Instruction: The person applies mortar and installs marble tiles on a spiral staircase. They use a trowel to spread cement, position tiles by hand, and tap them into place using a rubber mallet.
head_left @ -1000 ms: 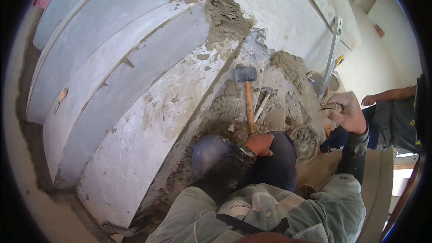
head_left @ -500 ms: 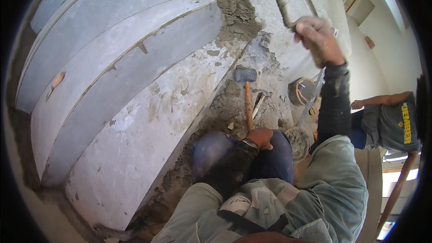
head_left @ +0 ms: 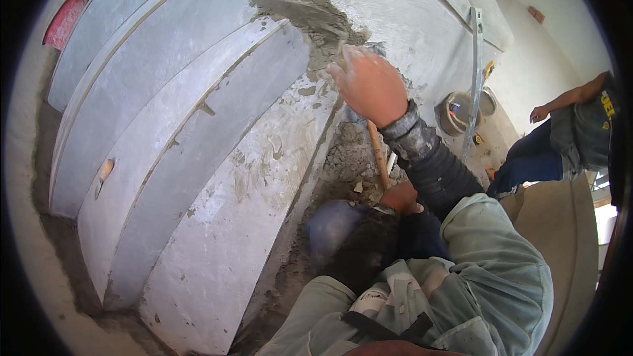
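Observation:
My right hand is closed, its fingers bent down at the edge of the rough wet mortar. Whatever it grips is hidden behind the hand. Low over my knee, my left hand is closed at the end of a wooden hammer handle. The hammer's head is covered by my right hand and sleeve. Left of my arms rise pale, curved, step-like slabs, smeared with plaster. A small trowel with a wooden handle rests on one of them.
A long metal straightedge leans beside a bucket holding tools. Rubble covers the ground before my knees. At the right stands another person in a dark shirt. Something red sits at the far left.
My right hand has come down and left, from over the smooth plaster to the mortar's edge. The view has shifted, and more of the straightedge shows. My left hand stays at the handle.

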The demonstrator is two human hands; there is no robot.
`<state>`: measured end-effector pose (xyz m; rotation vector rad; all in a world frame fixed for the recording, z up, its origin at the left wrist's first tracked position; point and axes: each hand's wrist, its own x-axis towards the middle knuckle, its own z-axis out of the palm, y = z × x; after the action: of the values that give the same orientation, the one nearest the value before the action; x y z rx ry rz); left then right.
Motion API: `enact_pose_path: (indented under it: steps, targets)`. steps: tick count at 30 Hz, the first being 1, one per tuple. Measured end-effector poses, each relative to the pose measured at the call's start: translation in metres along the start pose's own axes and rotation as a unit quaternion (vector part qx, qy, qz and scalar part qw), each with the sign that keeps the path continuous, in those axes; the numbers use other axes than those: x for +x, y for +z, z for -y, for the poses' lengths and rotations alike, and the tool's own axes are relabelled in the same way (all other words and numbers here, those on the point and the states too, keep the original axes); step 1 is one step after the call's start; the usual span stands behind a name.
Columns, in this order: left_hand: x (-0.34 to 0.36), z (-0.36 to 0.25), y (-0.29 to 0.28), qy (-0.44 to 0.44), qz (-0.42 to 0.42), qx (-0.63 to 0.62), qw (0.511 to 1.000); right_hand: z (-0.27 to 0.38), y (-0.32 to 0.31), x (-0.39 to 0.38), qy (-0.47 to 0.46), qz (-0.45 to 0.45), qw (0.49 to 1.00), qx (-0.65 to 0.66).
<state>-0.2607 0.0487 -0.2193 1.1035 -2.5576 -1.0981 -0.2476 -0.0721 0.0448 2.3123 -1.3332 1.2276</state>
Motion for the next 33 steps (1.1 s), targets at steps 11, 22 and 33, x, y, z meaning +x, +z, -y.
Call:
enact_pose_path:
  steps: [11,22,33]
  targets:
    - [-0.005,-0.011,-0.019,-0.032,0.001,-0.081,0.996,-0.051,-0.009,0.034,0.022,0.021,0.999,-0.038]
    - [0.0,-0.031,-0.04,-0.118,0.092,-0.048,0.988,-0.084,0.063,-0.029,0.065,0.069,0.978,0.187]
    - [-0.008,-0.031,-0.042,-0.093,0.07,-0.092,0.989,-0.136,0.061,-0.033,0.139,0.015,0.969,0.205]
